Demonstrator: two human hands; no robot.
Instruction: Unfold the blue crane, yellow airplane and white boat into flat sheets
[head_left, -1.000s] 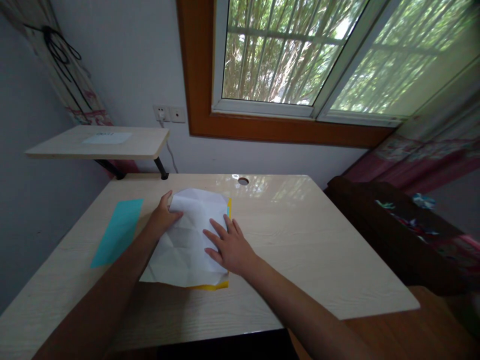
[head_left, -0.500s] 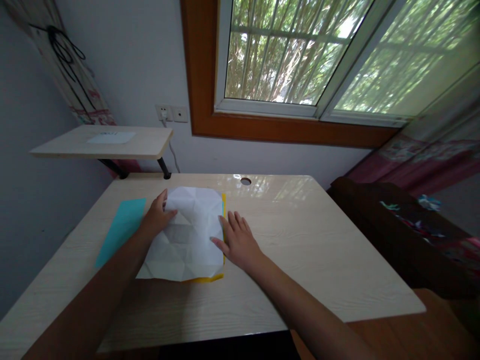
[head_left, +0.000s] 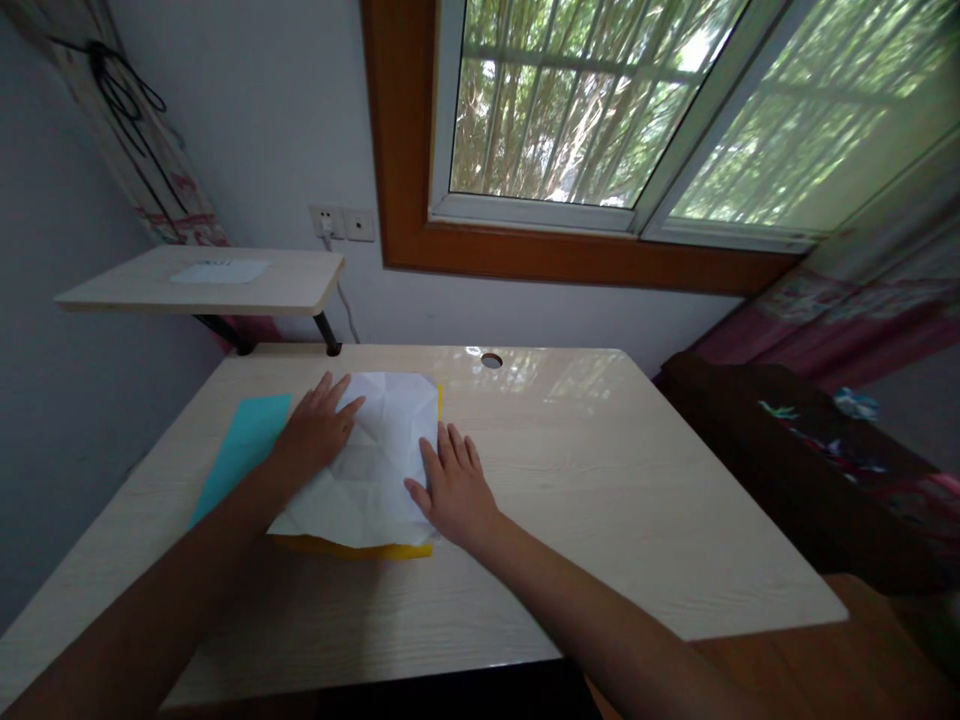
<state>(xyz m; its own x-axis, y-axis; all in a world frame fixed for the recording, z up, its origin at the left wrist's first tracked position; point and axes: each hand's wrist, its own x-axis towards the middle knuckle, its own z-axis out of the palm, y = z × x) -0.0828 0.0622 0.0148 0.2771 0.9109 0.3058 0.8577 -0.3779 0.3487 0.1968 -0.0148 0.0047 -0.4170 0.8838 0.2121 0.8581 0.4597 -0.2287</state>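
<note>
A creased white sheet of paper (head_left: pixel 379 470) lies on the desk, with yellow paper (head_left: pixel 375 550) showing beneath it along the near edge and at the far right corner. My left hand (head_left: pixel 315 430) rests over the sheet's left side, fingers spread. At the right edge, my right hand (head_left: pixel 456 485) lies with its fingers apart, thumb and index on the white sheet. A turquoise sheet (head_left: pixel 244 440) lies to the left, partly hidden by my left forearm.
The pale wooden desk (head_left: pixel 600 500) extends to the right and has a round cable hole (head_left: pixel 492 361) near its back edge. A raised shelf (head_left: pixel 150 280) at the back left bears a white paper slip (head_left: pixel 221 271). A dark brown piece of furniture (head_left: pixel 750 440) stands right of the desk.
The white sheet has shifted slightly left and away from me, baring more yellow along the near edge. My left hand has moved further onto the sheet and flattened. My right hand has moved slightly left.
</note>
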